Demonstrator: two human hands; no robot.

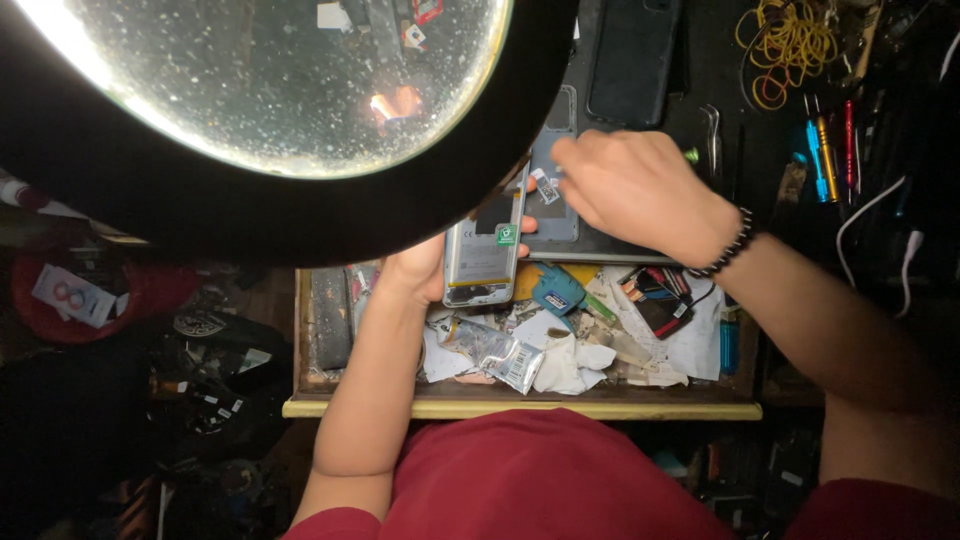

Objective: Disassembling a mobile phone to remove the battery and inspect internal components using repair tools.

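Note:
My left hand (420,268) grips an opened phone (487,250) with its back off, showing a silver battery, held upright over the open drawer. My right hand (630,185), with a black bead bracelet on the wrist, reaches across with fingertips closed at the phone's upper edge near a small white part (545,188). Whether it pinches a tool is hidden. Behind the phone lies a grey phone back cover (560,215). A large round magnifier lamp (280,80) with a black rim covers the phone's top.
An open wooden drawer (520,408) below holds crumpled papers, a foil bag, a blue part and cards. On the dark bench lie a black phone (630,60), tweezers (712,140), yellow rubber bands (790,45), several screwdrivers (830,140) and white cables. Clutter fills the left side.

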